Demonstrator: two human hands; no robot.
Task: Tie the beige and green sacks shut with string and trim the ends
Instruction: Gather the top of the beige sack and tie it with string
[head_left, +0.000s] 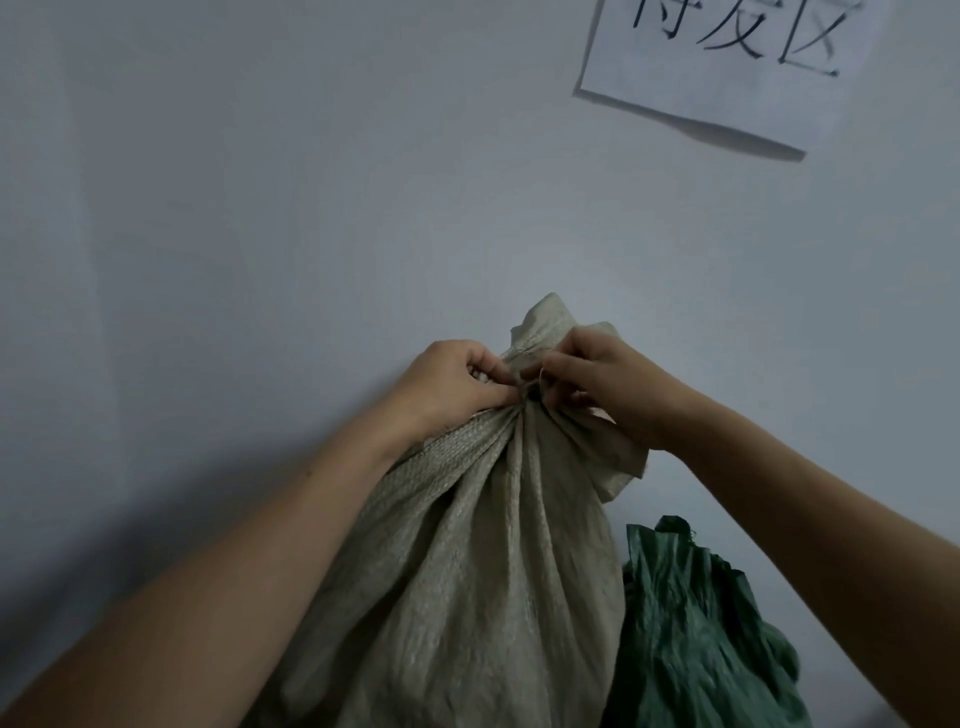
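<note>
A full beige woven sack stands upright in front of me, its mouth gathered into a neck. A thin brownish string wraps that neck. My left hand pinches the string on the left side of the neck. My right hand pinches the string on the right side, fingers touching the knot area. The sack's loose top sticks up behind my fingers. A green sack sits low at the right, beside the beige one, its crumpled mouth loose and untouched by either hand.
A pale grey wall rises right behind the sacks. A white paper sign with black characters hangs on it at the upper right. No scissors are in view.
</note>
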